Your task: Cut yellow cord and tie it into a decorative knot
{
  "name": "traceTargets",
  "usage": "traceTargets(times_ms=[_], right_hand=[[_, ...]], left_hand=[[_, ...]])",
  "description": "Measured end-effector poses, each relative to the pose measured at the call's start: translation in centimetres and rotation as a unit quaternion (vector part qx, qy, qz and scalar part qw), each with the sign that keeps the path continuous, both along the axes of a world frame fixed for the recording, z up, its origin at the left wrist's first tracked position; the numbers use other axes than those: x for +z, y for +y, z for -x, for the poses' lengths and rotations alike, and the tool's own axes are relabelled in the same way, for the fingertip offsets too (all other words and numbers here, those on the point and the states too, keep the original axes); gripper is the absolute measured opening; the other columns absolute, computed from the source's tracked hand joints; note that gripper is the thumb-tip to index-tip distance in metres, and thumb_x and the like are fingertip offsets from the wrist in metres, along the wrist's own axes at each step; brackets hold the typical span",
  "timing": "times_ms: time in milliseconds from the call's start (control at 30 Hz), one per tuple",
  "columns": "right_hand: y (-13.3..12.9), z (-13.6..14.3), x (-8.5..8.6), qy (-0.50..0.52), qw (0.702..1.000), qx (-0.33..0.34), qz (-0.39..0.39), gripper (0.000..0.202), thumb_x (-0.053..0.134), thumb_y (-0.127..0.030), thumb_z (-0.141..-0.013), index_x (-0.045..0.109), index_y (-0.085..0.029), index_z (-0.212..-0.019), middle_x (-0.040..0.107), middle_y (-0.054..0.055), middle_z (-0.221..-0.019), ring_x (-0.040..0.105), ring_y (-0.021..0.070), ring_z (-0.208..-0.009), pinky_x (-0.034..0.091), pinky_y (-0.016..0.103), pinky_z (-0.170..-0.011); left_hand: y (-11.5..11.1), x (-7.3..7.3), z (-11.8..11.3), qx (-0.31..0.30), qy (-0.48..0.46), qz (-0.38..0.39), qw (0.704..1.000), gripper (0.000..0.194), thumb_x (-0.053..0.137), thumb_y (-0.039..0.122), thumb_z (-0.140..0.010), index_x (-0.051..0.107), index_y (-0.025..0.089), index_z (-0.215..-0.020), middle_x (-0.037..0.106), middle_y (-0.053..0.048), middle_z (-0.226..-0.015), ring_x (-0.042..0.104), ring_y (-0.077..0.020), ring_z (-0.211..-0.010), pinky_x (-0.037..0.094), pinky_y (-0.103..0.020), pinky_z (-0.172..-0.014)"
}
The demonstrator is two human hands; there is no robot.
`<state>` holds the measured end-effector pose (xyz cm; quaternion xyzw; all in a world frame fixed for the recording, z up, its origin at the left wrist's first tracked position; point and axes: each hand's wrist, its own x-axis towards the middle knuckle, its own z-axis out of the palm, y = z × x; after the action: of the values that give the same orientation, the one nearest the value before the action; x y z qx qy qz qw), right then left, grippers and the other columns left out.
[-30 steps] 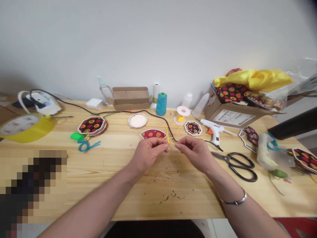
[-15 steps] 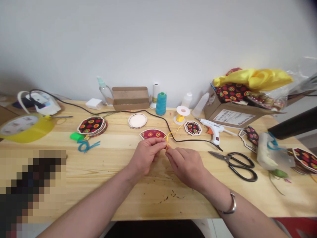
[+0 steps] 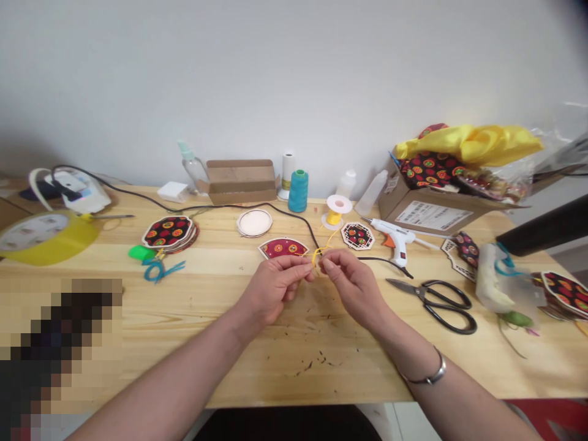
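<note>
Between my hands is a thin yellow cord (image 3: 315, 255), with a strand leading back toward a white spool (image 3: 339, 204) wound with the same yellow. My left hand (image 3: 280, 285) pinches the cord between thumb and fingertips. Close on the other side, my right hand (image 3: 351, 278) has its thumb and forefinger pressed together at the cord; the fingertips partly hide what they grip. Just behind my left hand lies a fan-shaped red patterned piece (image 3: 281, 247) with a pale edge. An octagonal patterned piece (image 3: 358, 236) rests beyond my right hand.
Black-handled scissors (image 3: 436, 300) and a white glue gun (image 3: 397, 239) lie to the right. A black cable (image 3: 220, 206) crosses the table. Teal thread (image 3: 298, 191) stands at the back, beside an open cardboard box (image 3: 241, 182). Patterned pieces (image 3: 169, 234) are stacked on the left.
My right hand has moved slightly up and turned, its thumb now showing on top. My left hand stays nearly in place, still pinching the cord.
</note>
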<state>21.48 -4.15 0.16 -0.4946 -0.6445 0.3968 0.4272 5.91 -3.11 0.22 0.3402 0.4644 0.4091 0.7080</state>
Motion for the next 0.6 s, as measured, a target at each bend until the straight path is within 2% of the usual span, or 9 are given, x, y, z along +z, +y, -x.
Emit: traceTargets(times_ms=[33,100,167,233,333,433,600], right_hand=[[0.18,0.05,-0.05,0.059,0.995,0.026,0.071,0.019,0.047,-0.033,-0.086,0.054,-0.017,-0.079,0.056,0.005,-0.080,0.053,0.0156,-0.077,0.044,0.032,-0.074],[0.32,0.20,-0.02,0.180,0.962,0.075,0.188,0.022,0.050,-0.038,-0.084,0.052,-0.017,-0.081,0.056,0.003,-0.076,0.055,0.0147,-0.073,0.046,0.032,-0.072],[0.22,0.36,0.16,0.263,0.928,0.095,0.247,0.024,0.055,-0.040,-0.080,0.050,-0.017,-0.082,0.056,0.002,-0.076,0.055,0.0138,-0.071,0.047,0.030,-0.068],[0.06,0.44,0.34,0.285,0.917,0.097,0.263,0.025,0.059,-0.041,-0.078,0.048,-0.018,-0.081,0.055,0.000,-0.071,0.053,0.0113,-0.063,0.044,0.025,-0.057],[-0.01,0.36,0.38,0.268,0.924,0.089,0.258,0.027,0.061,-0.040,-0.077,0.046,-0.018,-0.078,0.051,-0.004,-0.060,0.040,0.0059,-0.047,0.030,0.018,-0.044],[0.15,0.17,0.26,0.246,0.934,0.071,0.250,0.028,0.062,-0.040,-0.075,0.045,-0.018,-0.073,0.046,-0.006,-0.052,0.032,0.0047,-0.044,0.022,0.018,-0.042],[0.39,-0.04,0.20,0.229,0.942,0.041,0.243,0.029,0.063,-0.039,-0.073,0.045,-0.017,-0.068,0.040,-0.008,-0.049,0.031,0.0049,-0.043,0.021,0.019,-0.043]], left_hand=[[-0.04,0.02,-0.04,-0.008,0.006,-0.006,1.000,0.018,0.071,0.028,-0.064,0.066,0.013,-0.073,0.059,0.001,-0.059,0.028,0.0003,-0.038,0.015,-0.015,-0.035],[-0.09,0.02,-0.10,-0.023,0.018,-0.017,0.999,0.018,0.071,0.029,-0.065,0.067,0.013,-0.073,0.059,0.001,-0.058,0.030,-0.0002,-0.038,0.015,-0.015,-0.035],[-0.11,-0.06,-0.12,-0.036,0.033,-0.022,0.999,0.019,0.070,0.030,-0.065,0.068,0.014,-0.075,0.059,0.001,-0.057,0.032,-0.0010,-0.038,0.015,-0.016,-0.036],[-0.14,-0.18,-0.13,-0.043,0.044,-0.024,0.998,0.018,0.070,0.030,-0.065,0.069,0.014,-0.075,0.059,0.001,-0.056,0.032,-0.0014,-0.038,0.015,-0.017,-0.036],[-0.23,-0.32,-0.15,-0.052,0.049,-0.027,0.997,0.017,0.069,0.029,-0.065,0.068,0.015,-0.075,0.055,0.004,-0.054,0.029,-0.0012,-0.037,0.014,-0.018,-0.036],[-0.32,-0.30,-0.19,-0.065,0.058,-0.027,0.996,0.016,0.069,0.029,-0.066,0.067,0.015,-0.073,0.054,0.004,-0.055,0.028,-0.0011,-0.037,0.013,-0.018,-0.036],[-0.31,-0.13,-0.26,-0.076,0.080,-0.031,0.993,0.016,0.067,0.030,-0.068,0.065,0.015,-0.072,0.055,0.004,-0.057,0.027,-0.0010,-0.037,0.013,-0.018,-0.035]])
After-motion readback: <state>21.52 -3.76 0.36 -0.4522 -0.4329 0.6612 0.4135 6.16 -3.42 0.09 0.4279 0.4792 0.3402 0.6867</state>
